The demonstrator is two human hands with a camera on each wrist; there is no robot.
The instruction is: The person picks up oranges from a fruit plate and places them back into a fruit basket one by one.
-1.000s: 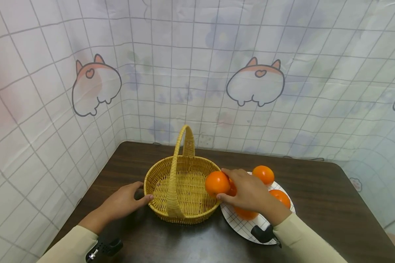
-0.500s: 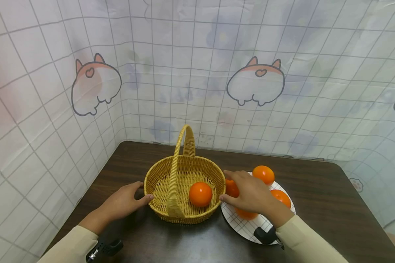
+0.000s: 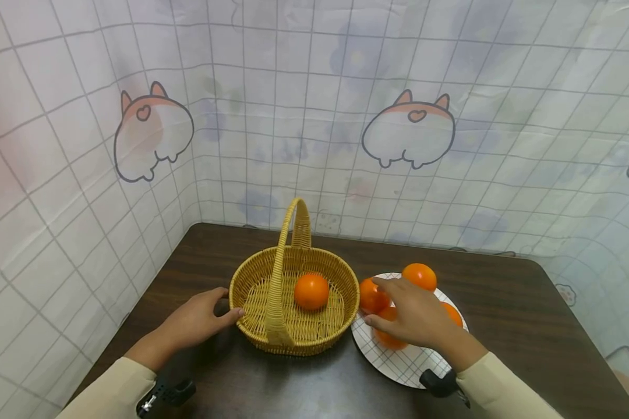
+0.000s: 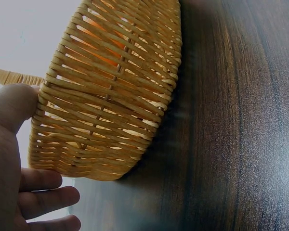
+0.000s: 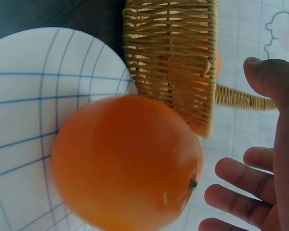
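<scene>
A yellow wicker basket (image 3: 301, 343) with a tall handle stands on the table, one orange (image 3: 311, 291) inside it. My left hand (image 3: 196, 320) holds the basket's left rim, its thumb at the edge and fingers along the outer wall (image 4: 101, 110). To the right, a white plate (image 3: 393, 366) with a grid pattern bears several oranges (image 3: 373, 295). Over these my right hand (image 3: 416, 311) hovers with spread, relaxed fingers, holding nothing. In the right wrist view, a large orange (image 5: 125, 163) lies close below the hand (image 5: 260, 183), apart from its visible fingertips.
The dark wood-grain table (image 3: 513, 326) has rounded back corners. A light grid-patterned curtain (image 3: 325, 116) hangs behind it and at both sides. The basket's handle (image 3: 278, 273) arches up across the middle of the basket.
My right hand has let an orange go inside the basket and moved back right over the plate. That orange has rolled toward the basket's back. The left hand stays at the rim.
</scene>
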